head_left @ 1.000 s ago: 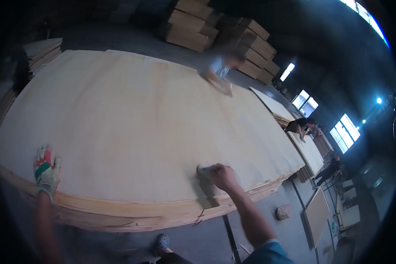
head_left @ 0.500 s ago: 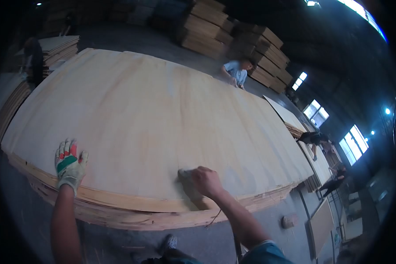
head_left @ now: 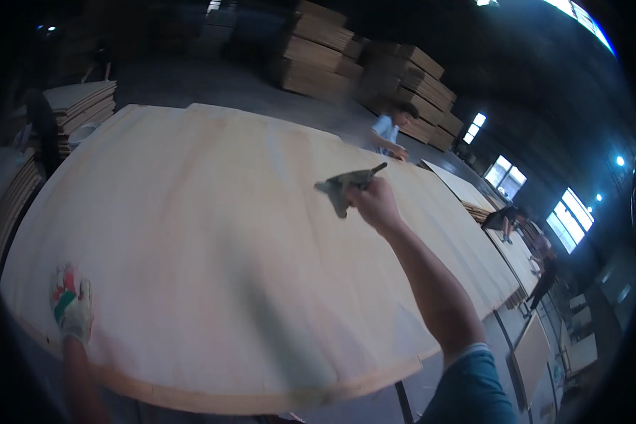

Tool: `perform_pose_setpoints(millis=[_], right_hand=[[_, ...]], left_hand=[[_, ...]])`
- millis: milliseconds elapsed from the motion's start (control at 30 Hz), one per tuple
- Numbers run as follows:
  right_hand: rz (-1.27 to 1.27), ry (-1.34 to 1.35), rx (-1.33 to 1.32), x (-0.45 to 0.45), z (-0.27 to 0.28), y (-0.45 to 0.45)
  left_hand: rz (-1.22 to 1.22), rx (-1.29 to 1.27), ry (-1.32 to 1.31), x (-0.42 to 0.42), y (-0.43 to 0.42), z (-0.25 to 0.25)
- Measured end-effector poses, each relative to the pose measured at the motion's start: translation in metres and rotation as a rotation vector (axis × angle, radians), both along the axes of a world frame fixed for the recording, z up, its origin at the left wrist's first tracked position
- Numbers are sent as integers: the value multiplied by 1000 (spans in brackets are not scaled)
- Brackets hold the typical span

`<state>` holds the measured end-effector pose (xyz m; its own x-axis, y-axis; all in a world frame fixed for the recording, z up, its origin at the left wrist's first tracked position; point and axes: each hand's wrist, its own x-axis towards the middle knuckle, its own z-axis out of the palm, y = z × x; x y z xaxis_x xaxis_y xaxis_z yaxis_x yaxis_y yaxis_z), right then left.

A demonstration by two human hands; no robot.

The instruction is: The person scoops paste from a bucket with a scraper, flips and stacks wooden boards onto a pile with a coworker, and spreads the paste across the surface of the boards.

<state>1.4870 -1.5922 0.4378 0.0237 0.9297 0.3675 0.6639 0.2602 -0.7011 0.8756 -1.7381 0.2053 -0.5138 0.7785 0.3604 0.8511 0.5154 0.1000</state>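
Note:
A large pale plywood sheet (head_left: 212, 198) tops a stack in front of me and spreads across most of the view. My left hand (head_left: 73, 304), in a white glove with green and red patches, lies flat with fingers stretched on the sheet's near left part. Bare and closed, my right hand (head_left: 376, 203) grips a dark wedge-shaped putty scraper (head_left: 345, 188) by its handle. The scraper appears above the sheet's right-centre; whether its tip touches the wood I cannot tell. A long blurred dark shadow falls on the wood to its lower left.
A person in a light blue shirt (head_left: 389, 134) leans at the sheet's far edge. More people work by board stacks (head_left: 466, 187) on the right. At the left stand other board stacks (head_left: 85, 99) with a dark-clothed person beside them. Tall wood piles (head_left: 318, 53) rise behind.
My right hand has swung up and away from the near edge with the scraper. My left hand sits lower and further left in view, still flat. The view has shifted.

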Motion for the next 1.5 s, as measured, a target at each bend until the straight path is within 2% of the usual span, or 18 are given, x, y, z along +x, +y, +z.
perform_pose_setpoints(millis=[167, 233, 300, 333, 467, 567, 767, 900, 1000, 1067, 1167, 1233, 1267, 1333, 1400, 1433, 1467, 1500], right_hand=[[9, 971, -200, 30, -93, 227], [-16, 754, -402, 45, -160, 295], [-283, -780, -270, 4, -187, 332], [-562, -418, -199, -28, -190, 338], [-179, -517, -271, -38, -200, 362], [118, -248, -354, 1, -185, 314], [477, -393, -191, -9, -192, 97], [472, -393, -155, -41, -174, -118], [274, -450, -147, -107, -179, -239], [232, -479, -171, -174, -161, -261], [151, -400, -227, -184, -132, -244], [84, 72, -493, -214, -59, -241], [155, 54, -375, -196, -79, -220], [106, 207, -450, -220, -78, -197], [81, 548, -573, -232, -133, -161], [-70, -190, -501, -243, -161, -147], [-166, -515, -310, -257, -197, -133], [-63, -508, -203, -263, -197, -135]], left_hand=[[-50, 13, 39, -5, 5, -3], [-62, 31, 22, -8, 5, -1], [-69, 69, -35, 1, 8, 9], [-63, 68, -22, 5, 13, 15], [-54, 15, -25, -3, 30, 19], [-62, 33, -67, -11, 33, 21], [-34, 28, -35, -57, 53, -5], [-48, -2, -30, -78, 63, -10], [-66, -49, -17, -87, 73, 4], [-109, -98, 7, -103, 81, -6], [-212, -76, 0, -91, 37, 8], [-281, -41, 17, -93, 6, 3], [-278, -45, 1, -93, -2, -2], [-282, -38, -13, -96, 2, 2], [-288, -68, -41, -99, 3, 17], [-296, -87, -57, -97, 1, 20], [-302, -60, -52, -98, 1, 19], [-307, -35, -50, -99, 1, 16]])
